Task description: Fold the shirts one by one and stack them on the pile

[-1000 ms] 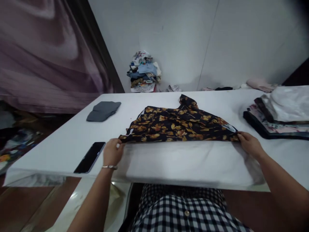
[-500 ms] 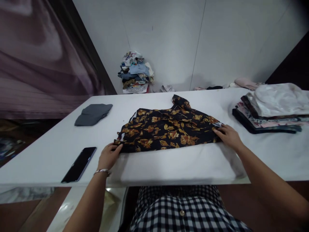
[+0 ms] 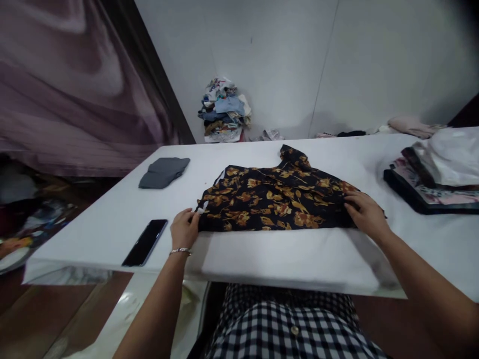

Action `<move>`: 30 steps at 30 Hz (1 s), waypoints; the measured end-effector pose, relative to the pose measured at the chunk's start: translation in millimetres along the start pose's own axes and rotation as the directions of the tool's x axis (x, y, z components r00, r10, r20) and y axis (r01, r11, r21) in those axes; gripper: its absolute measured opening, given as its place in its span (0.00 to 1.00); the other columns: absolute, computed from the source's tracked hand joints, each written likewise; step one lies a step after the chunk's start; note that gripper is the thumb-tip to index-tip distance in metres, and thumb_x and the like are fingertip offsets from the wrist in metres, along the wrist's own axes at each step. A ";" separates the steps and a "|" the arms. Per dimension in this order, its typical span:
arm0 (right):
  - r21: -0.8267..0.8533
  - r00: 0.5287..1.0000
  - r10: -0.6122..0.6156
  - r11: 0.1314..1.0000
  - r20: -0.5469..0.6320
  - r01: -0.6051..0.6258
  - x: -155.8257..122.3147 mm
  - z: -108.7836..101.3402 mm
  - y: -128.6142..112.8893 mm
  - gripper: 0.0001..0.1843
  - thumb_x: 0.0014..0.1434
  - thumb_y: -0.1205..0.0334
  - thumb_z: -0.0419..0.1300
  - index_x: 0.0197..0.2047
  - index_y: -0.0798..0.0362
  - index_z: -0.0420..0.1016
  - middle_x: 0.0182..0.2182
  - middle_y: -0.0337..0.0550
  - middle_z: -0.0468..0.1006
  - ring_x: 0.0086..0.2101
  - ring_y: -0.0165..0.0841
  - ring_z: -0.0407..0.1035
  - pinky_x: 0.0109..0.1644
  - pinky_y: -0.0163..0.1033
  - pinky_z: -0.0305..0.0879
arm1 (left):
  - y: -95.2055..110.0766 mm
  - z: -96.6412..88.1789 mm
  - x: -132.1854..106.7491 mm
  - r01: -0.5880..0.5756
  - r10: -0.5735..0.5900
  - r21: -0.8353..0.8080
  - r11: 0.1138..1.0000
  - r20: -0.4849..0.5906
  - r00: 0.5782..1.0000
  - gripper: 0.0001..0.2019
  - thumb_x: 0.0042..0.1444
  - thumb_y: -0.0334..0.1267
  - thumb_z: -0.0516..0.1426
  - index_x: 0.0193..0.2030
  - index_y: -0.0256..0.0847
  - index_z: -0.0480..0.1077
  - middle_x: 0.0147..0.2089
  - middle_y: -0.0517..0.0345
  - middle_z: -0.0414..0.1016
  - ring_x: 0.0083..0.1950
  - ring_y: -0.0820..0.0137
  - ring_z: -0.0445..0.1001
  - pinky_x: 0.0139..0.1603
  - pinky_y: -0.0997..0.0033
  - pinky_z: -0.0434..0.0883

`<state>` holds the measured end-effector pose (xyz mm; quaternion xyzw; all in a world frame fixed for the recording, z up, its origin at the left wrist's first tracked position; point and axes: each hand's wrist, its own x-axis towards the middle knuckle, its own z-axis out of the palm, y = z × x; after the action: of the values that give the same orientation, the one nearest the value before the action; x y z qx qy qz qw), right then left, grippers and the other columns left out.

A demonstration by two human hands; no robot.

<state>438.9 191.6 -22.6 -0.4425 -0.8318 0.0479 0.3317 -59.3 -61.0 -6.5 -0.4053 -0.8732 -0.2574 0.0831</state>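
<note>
A dark garment (image 3: pixel 269 197) with an orange and yellow flower print lies spread and partly folded on the white table. A narrow piece like a sleeve (image 3: pixel 294 154) sticks out from its far edge. At its near left corner my left hand (image 3: pixel 184 229) is closed, thumb and fingers pinching the cloth beside a small white tag (image 3: pixel 203 208). My right hand (image 3: pixel 368 214) rests on the right part of the garment, its fingers stretched out over the cloth and the thumb a little apart. Some dark cloth shows beyond that hand.
A folded grey cloth (image 3: pixel 163 173) and a dark-screened phone (image 3: pixel 145 243) lie on the left of the table (image 3: pixel 284 254). Stacked clothes (image 3: pixel 441 169) are at the right. Behind the far edge rises a heap of clothes (image 3: pixel 224 109) by the wall. A mauve curtain (image 3: pixel 75 89) hangs left.
The view has turned slightly left. My right hand has moved inward from the garment's right end, and the white patch there no longer shows. My left hand stays at the left corner.
</note>
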 end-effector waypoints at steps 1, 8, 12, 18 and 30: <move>0.071 0.999 -0.042 0.997 0.007 0.041 6.4 6.0 -15.5 0.15 0.58 0.54 0.52 0.41 0.51 0.75 0.48 0.50 0.75 0.52 0.43 0.66 0.58 0.50 0.60 | 4.4 -1.0 0.4 0.001 -0.002 0.012 1.000 0.020 1.000 0.17 0.58 0.48 0.50 0.32 0.42 0.75 0.49 0.50 0.76 0.54 0.61 0.70 0.57 0.62 0.64; 0.024 0.951 -0.077 0.997 0.299 0.073 51.9 74.4 -97.3 0.15 0.57 0.50 0.55 0.38 0.51 0.76 0.41 0.50 0.77 0.42 0.43 0.70 0.46 0.46 0.65 | 38.7 10.6 16.5 -0.055 0.037 0.155 0.986 0.119 0.992 0.17 0.58 0.49 0.52 0.41 0.41 0.76 0.55 0.48 0.72 0.58 0.58 0.66 0.56 0.57 0.63; -0.041 0.951 -0.028 0.998 0.308 0.042 62.7 95.5 -93.2 0.09 0.54 0.58 0.57 0.27 0.51 0.75 0.35 0.48 0.77 0.38 0.40 0.69 0.44 0.44 0.64 | 56.1 29.0 38.2 -0.286 0.262 0.078 0.955 0.225 0.938 0.13 0.58 0.41 0.54 0.46 0.44 0.75 0.56 0.52 0.71 0.59 0.62 0.65 0.59 0.60 0.61; 0.330 0.989 0.096 0.935 0.109 -0.127 48.0 83.9 -86.7 0.10 0.56 0.54 0.54 0.33 0.50 0.73 0.34 0.43 0.76 0.37 0.38 0.68 0.43 0.42 0.63 | 66.9 48.1 62.3 -0.399 0.314 0.132 0.907 0.418 0.852 0.08 0.54 0.35 0.56 0.35 0.41 0.77 0.46 0.49 0.75 0.52 0.60 0.70 0.54 0.61 0.65; 0.566 0.923 0.369 0.741 0.106 -0.361 45.1 80.2 -89.1 0.14 0.53 0.48 0.58 0.31 0.52 0.70 0.25 0.37 0.70 0.27 0.31 0.63 0.33 0.36 0.61 | 61.7 39.6 83.1 -0.146 0.098 0.150 0.978 0.287 0.953 0.08 0.58 0.40 0.52 0.37 0.41 0.71 0.45 0.49 0.76 0.47 0.61 0.73 0.46 0.62 0.68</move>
<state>311.0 189.6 -28.5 -0.4757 -0.6730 0.3579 0.4390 -65.1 48.0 12.7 -0.4822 -0.8681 -0.1173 0.0097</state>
